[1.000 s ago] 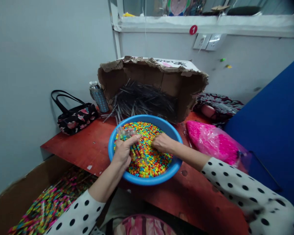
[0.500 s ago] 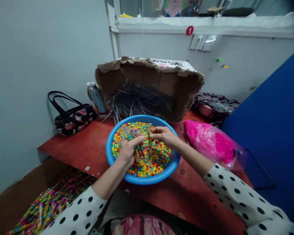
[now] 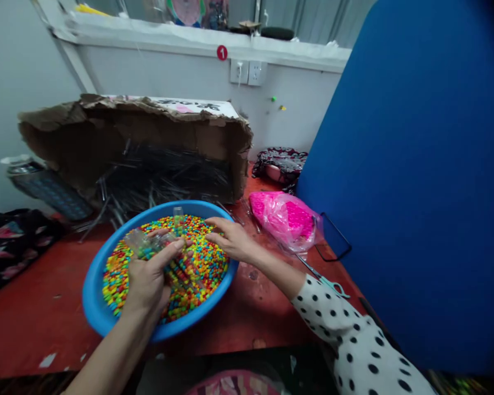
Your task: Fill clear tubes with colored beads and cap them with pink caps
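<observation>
A blue basin [image 3: 94, 285] full of small multicoloured beads [image 3: 206, 258] stands on the red table. Over the beads, my left hand [image 3: 148, 274] is closed around a bundle of clear plastic tubes [image 3: 181, 274], several with coloured beads inside. One clear tube [image 3: 178, 218] stands upright just beyond my left fingers; whether they hold it too I cannot tell. My right hand [image 3: 233, 240] hovers above the right side of the basin, fingers apart and holding nothing that I can see.
Behind the basin a torn cardboard box [image 3: 247, 159] holds many clear tubes [image 3: 168, 170]. On the right lie a bag of pink pieces [image 3: 286, 219] and scissors [image 3: 325, 282], by a blue panel [image 3: 411, 181]. A bottle [image 3: 49, 186] and floral handbag [image 3: 16, 247] are left.
The view has swung right, so scissors now show. My right hand has let go of the upright tube and drawn away to the right. My left hand keeps its bundle.
</observation>
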A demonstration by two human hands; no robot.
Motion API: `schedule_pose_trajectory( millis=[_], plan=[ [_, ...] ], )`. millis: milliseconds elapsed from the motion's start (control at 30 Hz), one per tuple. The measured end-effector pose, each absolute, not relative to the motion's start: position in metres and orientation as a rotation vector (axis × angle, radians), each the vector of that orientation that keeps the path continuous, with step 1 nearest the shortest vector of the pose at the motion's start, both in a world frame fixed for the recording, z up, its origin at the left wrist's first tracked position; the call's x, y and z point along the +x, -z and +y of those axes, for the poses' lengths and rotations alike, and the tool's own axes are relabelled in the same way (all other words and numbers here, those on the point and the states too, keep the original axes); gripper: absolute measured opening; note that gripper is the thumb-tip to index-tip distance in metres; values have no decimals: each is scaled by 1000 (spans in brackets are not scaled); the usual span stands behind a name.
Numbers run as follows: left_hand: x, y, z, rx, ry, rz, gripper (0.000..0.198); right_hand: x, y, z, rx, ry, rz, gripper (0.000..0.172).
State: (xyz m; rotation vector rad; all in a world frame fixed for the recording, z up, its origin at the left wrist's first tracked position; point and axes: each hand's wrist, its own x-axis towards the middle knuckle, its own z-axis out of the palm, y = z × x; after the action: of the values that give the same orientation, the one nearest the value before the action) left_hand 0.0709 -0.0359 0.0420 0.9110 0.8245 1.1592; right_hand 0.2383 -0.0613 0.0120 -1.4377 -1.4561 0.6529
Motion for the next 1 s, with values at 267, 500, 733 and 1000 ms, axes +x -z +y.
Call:
schedule_pose_trajectory(
  millis=[267,500,733,1000],
  plan=[
    [103,-26,-121,1013,-636,627,46,396,43,-179,-2306,-36,-971,29],
    [129,31,-151,1045,-419,628,45,455,87,-168,-2642,12,-1009,50],
    [138,53,-138,1093,-456,710,47,464,79,-126,-2719,52,-1153,55],
    [139,67,-132,1044,-467,734,49,448,68,-112,-2780,135,-1355,39]
  ],
)
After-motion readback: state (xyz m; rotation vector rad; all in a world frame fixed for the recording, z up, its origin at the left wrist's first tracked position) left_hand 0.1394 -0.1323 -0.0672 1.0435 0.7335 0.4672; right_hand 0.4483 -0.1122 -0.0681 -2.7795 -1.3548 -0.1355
